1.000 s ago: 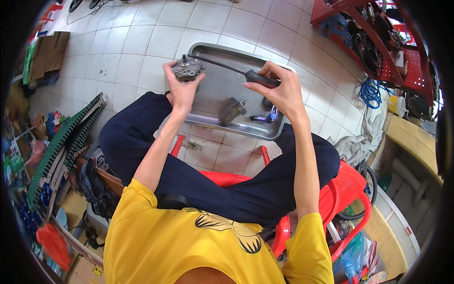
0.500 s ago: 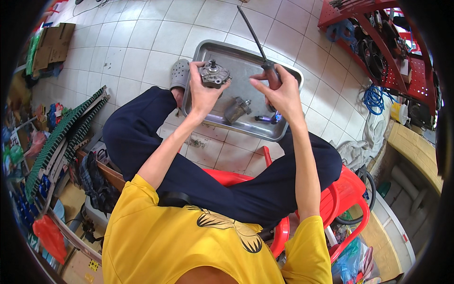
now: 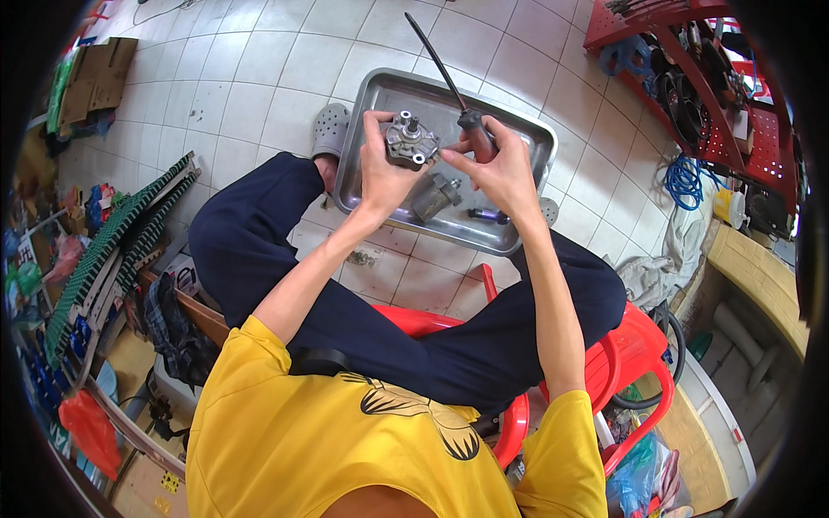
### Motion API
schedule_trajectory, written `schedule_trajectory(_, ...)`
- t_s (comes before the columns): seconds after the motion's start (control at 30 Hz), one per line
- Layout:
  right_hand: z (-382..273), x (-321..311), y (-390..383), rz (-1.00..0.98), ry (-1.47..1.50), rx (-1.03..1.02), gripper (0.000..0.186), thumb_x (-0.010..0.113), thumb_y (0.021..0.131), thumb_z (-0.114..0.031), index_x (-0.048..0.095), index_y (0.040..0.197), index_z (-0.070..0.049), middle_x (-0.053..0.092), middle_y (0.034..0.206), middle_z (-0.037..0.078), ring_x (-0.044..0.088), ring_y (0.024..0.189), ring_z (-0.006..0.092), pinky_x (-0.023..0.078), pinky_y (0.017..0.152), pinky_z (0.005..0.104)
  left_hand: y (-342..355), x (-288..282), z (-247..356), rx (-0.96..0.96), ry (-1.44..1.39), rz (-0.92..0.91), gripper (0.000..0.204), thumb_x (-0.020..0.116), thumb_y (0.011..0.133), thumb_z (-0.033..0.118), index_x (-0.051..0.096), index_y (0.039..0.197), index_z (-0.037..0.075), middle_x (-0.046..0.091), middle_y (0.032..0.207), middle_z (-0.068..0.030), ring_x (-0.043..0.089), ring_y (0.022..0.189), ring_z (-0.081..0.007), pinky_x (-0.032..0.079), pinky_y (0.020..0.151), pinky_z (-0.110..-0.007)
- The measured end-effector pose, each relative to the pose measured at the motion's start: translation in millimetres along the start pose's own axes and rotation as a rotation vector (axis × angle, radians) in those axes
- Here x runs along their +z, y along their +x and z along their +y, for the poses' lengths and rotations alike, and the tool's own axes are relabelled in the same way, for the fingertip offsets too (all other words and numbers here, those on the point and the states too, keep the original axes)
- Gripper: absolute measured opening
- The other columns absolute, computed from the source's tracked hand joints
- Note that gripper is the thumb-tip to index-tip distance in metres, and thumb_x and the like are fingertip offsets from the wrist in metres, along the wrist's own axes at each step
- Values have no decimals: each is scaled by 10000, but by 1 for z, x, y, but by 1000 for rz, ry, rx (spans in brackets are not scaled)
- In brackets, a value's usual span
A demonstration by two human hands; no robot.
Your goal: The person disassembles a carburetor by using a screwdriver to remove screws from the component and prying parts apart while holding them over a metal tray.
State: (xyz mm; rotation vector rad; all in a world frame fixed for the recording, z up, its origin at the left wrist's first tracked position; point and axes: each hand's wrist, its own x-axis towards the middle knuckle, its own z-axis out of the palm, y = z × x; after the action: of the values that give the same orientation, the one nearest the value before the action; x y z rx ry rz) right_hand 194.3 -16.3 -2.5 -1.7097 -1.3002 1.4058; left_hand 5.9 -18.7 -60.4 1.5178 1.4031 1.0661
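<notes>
Over the metal tray [image 3: 406,226], my left hand [image 3: 385,183] is closed round a grey cast-metal housing [image 3: 411,142] with a short shaft and two bolt lugs facing up. My right hand [image 3: 503,173] grips the brown-and-black handle of a long screwdriver [image 3: 439,65]. Its dark shaft points away and to the left, beyond the tray's far rim. The thumb and fingertips of that hand are close to the housing's right side; whether they touch it I cannot tell. Below the hands, a dull grey cylindrical metal part [image 3: 437,198] lies in the tray beside a small dark cylinder with a purple sheen [image 3: 488,215].
A grey clog [image 3: 330,131] on my foot stands at the tray's left. Red plastic chair [image 3: 637,350] parts show at right. A red tool rack [image 3: 691,82] and coiled blue hose [image 3: 684,183] are farther right. Cardboard [image 3: 97,78] and green-black slats [image 3: 117,250] are at left.
My right hand has moved left and slightly down with the screwdriver, closer to the housing. The housing has shifted slightly right and tipped in my left hand, so its lugs show more.
</notes>
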Motion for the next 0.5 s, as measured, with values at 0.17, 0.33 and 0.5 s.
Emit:
schedule_trajectory(0.17, 1, 2, 0, 5, 7, -26, 352, 885, 825, -146, 665, 1048, 16, 800, 869, 89, 625, 554, 101, 496, 483, 270, -1, 0, -3, -58, -38, -8, 734, 944, 719, 64, 418, 1230, 34, 738, 949, -115, 751, 881, -216, 580, 786, -329)
schedule_trajectory(0.33, 3, 0, 1, 4, -65, -37, 377, 880, 817, -166, 667, 1072, 10, 795, 851, 89, 664, 659, 105, 545, 623, 332, 1, -1, -7, -45, -16, -8, 731, 931, 722, 56, 406, 1230, 38, 755, 957, -136, 767, 895, -233, 589, 777, -347)
schedule_trajectory(0.5, 9, 1, 2, 48, -184, -100, 368, 858, 811, -175, 664, 1074, -6, 791, 840, 102, 735, 755, 219, 554, 729, 388, 0, -1, -28, -172, -104, 92, 716, 916, 723, 43, 410, 1229, 41, 733, 1013, -137, 738, 906, -201, 585, 792, -338)
